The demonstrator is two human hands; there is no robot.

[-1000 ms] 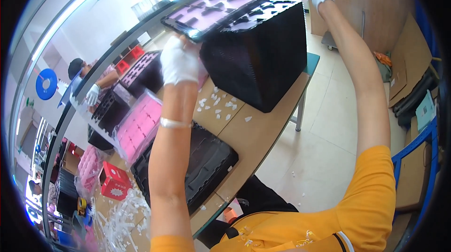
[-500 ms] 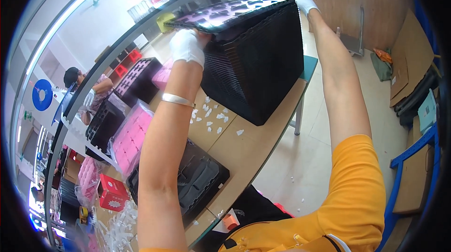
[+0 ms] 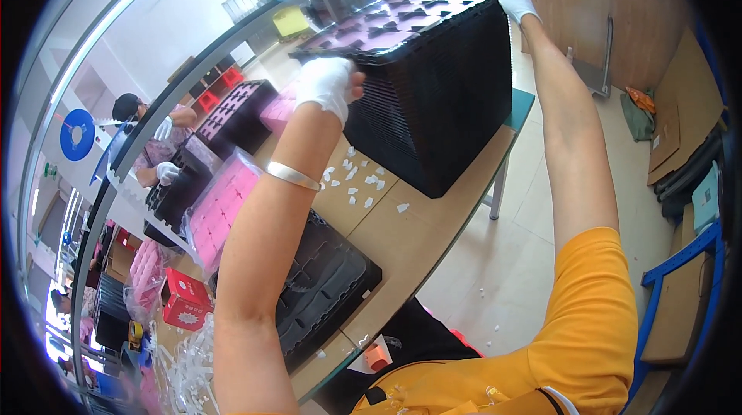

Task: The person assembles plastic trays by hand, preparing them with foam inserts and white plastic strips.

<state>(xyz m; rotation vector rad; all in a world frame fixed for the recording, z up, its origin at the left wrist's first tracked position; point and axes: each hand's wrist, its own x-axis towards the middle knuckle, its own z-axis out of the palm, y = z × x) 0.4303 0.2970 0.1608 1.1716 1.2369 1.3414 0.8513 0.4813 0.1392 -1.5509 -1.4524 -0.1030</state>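
A tall stack of black plastic trays [image 3: 433, 106] stands on the table. Its top tray [image 3: 402, 17] carries pink pieces between black dividers and lies level on the stack. My left hand [image 3: 328, 84], in a white glove with bare fingertips, is at the near left corner just below the top tray's rim. Its fingers are curled, and whatever they hold is hidden. At the far right corner, my right hand [image 3: 516, 5], also white-gloved, has its fingers closed over the top tray's edge. Small white scraps [image 3: 369, 181] lie beside the stack.
A black moulded tray [image 3: 328, 284] lies under my left forearm. Left of it are bagged pink foam [image 3: 220, 214], a red box [image 3: 185, 299] and white strips [image 3: 185, 361]. A co-worker [image 3: 162, 141] handles dark trays beyond a metal frame. A blue rack [image 3: 680, 260] stands right.
The top tray's raised near edge has come down flat onto the stack. My left hand's fingers have shifted out in front of the corner. My right hand stays on its corner.
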